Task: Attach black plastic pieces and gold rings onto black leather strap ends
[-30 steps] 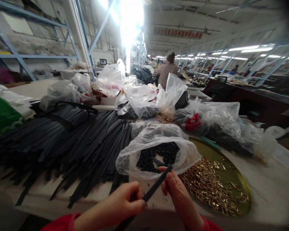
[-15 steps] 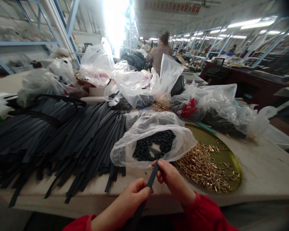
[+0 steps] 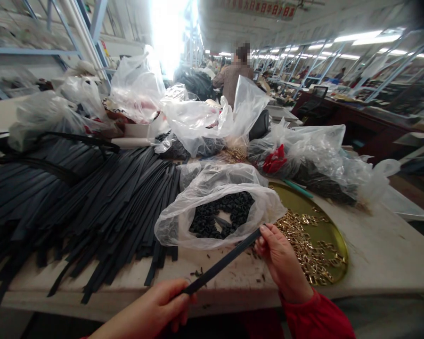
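A dark strap [image 3: 223, 262] stretches slantwise between my two hands above the table's front edge. My left hand [image 3: 167, 303] is closed around its lower part. At the upper end, my right hand [image 3: 279, 252] pinches the strap between thumb and fingers. Just beyond lies an open clear plastic bag [image 3: 173, 221] with many small black loops [image 3: 212, 207] inside. Beside my right hand is a round gold tray [image 3: 334, 230] heaped with small gold metal buckles [image 3: 304, 245]. To the left, a large pile of dark straps [image 3: 120, 202] spreads over the table.
Several plastic bags [image 3: 311, 155] with goods line the table's far side, one showing a red item [image 3: 274, 160]. A teal stick [image 3: 297, 188] rests by the tray. Dark scraps lie on the table [image 3: 381, 254]. Farther back a person [image 3: 233, 80] stands facing away.
My hands have moved apart along the strap: the left went down and left, the right went right. More of the strap's length now shows between them.
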{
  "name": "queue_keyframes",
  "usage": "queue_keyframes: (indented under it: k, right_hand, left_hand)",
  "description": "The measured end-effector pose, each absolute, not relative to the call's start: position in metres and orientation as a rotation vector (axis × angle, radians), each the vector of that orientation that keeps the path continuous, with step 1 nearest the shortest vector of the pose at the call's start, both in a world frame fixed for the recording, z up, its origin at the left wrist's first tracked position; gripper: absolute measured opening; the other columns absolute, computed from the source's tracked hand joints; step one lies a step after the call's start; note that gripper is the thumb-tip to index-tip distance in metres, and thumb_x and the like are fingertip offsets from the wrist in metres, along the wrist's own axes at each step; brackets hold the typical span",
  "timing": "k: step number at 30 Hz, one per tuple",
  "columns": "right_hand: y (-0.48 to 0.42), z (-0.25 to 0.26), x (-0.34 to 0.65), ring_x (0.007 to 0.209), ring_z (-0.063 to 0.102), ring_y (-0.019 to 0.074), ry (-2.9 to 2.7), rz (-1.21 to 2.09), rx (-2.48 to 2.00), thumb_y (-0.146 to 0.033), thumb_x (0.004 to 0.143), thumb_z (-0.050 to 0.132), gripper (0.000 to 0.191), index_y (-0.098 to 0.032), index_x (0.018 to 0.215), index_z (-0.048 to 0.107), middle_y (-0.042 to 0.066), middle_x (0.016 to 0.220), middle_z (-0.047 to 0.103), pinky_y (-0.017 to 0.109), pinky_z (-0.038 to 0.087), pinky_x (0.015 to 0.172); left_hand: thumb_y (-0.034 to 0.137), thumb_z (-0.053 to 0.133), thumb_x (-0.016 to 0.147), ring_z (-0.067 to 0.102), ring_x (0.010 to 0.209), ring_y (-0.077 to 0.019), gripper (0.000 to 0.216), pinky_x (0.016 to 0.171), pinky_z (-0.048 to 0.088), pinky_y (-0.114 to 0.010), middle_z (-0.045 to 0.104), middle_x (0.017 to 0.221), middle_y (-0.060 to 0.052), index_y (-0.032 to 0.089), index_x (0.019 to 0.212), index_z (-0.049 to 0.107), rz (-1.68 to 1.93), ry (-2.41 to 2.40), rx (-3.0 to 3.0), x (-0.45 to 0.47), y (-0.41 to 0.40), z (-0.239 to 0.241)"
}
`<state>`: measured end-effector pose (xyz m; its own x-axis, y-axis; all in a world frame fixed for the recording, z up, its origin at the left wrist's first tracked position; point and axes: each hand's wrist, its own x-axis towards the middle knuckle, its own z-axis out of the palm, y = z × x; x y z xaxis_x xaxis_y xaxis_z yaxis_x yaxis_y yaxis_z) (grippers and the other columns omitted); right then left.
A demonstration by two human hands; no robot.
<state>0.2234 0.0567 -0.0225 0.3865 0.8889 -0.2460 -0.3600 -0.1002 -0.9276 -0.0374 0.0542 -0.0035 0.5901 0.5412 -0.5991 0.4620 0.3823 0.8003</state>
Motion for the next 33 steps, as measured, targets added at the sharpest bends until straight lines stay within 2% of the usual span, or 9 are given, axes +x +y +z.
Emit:
queue_keyframes:
  k: [5,8,11,15,17,20,23,26,33]
  right_hand:
    - [0.013,-0.025,0.247,0.047,0.038,0.0077,-0.663,1.084,-1.391,-0.045,0.075,0.057,0.027,-0.021,0.076,0.045,-0.007,0.052,0.045,0.019,0.032,0.047]
    - [-0.016,-0.032,0.236,0.051,0.042,0.0086,-0.979,1.315,-1.479,-0.042,0.079,0.051,0.025,-0.019,0.069,0.045,-0.005,0.054,0.048,0.021,0.034,0.052]
    - [-0.024,-0.028,0.218,0.056,0.046,0.0096,-1.518,1.529,-1.499,-0.029,0.076,0.055,0.013,-0.018,0.069,0.052,-0.003,0.061,0.054,0.021,0.033,0.052]
    - [0.022,-0.010,0.211,0.065,0.052,0.0120,-1.925,0.941,-1.649,-0.025,0.079,0.050,0.008,-0.019,0.077,0.055,-0.001,0.071,0.059,0.022,0.037,0.059]
    - [0.059,-0.006,0.213,0.072,0.056,0.0129,-2.024,0.551,-1.788,-0.027,0.084,0.043,0.014,-0.019,0.083,0.055,0.001,0.078,0.061,0.022,0.040,0.064]
    - [0.108,-0.014,0.213,0.078,0.060,0.0181,-2.235,0.080,-2.076,-0.025,0.084,0.044,0.017,-0.016,0.086,0.058,0.008,0.086,0.063,0.026,0.041,0.065]
    - [0.133,-0.032,0.207,0.074,0.062,0.0248,-2.290,-0.017,-2.190,-0.019,0.080,0.048,0.015,-0.010,0.081,0.060,0.015,0.081,0.064,0.031,0.040,0.061]
    - [0.139,-0.044,0.202,0.075,0.062,0.0272,-2.338,-0.060,-2.209,-0.010,0.080,0.041,0.019,-0.009,0.082,0.060,0.018,0.079,0.064,0.033,0.040,0.061]
    - [0.146,-0.038,0.204,0.077,0.059,0.0252,-2.405,-0.090,-2.137,-0.013,0.079,0.043,0.017,-0.012,0.082,0.059,0.014,0.086,0.061,0.032,0.038,0.062]
  left_hand:
    - [0.045,0.059,0.069,0.050,0.054,-0.0116,0.027,0.052,0.038,-0.019,0.056,0.055,0.003,0.018,0.067,0.062,0.250,1.252,1.430,-0.091,0.067,0.013]
    - [0.041,0.071,0.057,0.049,0.054,-0.0103,0.030,0.050,0.039,-0.017,0.060,0.059,0.004,0.019,0.074,0.060,0.709,1.431,1.191,-0.101,0.075,0.032]
    - [0.038,0.073,0.056,0.053,0.060,-0.0104,0.033,0.056,0.045,-0.018,0.063,0.067,0.005,0.021,0.076,0.052,1.057,1.362,0.893,-0.084,0.078,0.051]
    - [0.039,0.059,0.071,0.043,0.041,-0.0058,0.023,0.041,0.035,-0.014,0.051,0.049,0.009,0.021,0.075,0.045,0.921,1.152,1.003,-0.041,0.073,0.051]
    - [0.038,0.054,0.073,0.038,0.037,-0.0038,0.021,0.036,0.027,-0.014,0.049,0.049,0.009,0.019,0.078,0.046,0.724,1.095,1.016,-0.021,0.068,0.042]
    - [0.029,0.051,0.072,0.040,0.041,-0.0030,0.019,0.038,0.028,-0.014,0.053,0.062,0.005,0.017,0.087,0.050,0.529,1.015,0.853,-0.005,0.064,0.029]
    - [0.016,0.051,0.065,0.048,0.051,-0.0052,0.032,0.043,0.034,-0.016,0.057,0.075,0.000,0.015,0.097,0.051,0.475,0.968,0.686,-0.003,0.064,0.021]
    - [0.011,0.051,0.061,0.052,0.057,-0.0069,0.039,0.046,0.037,-0.017,0.059,0.080,-0.002,0.013,0.100,0.052,0.473,0.942,0.592,-0.006,0.070,0.016]
    - [0.011,0.051,0.061,0.054,0.060,-0.0079,0.038,0.047,0.037,-0.017,0.059,0.083,-0.003,0.014,0.099,0.054,0.454,0.885,0.549,-0.007,0.082,0.005]
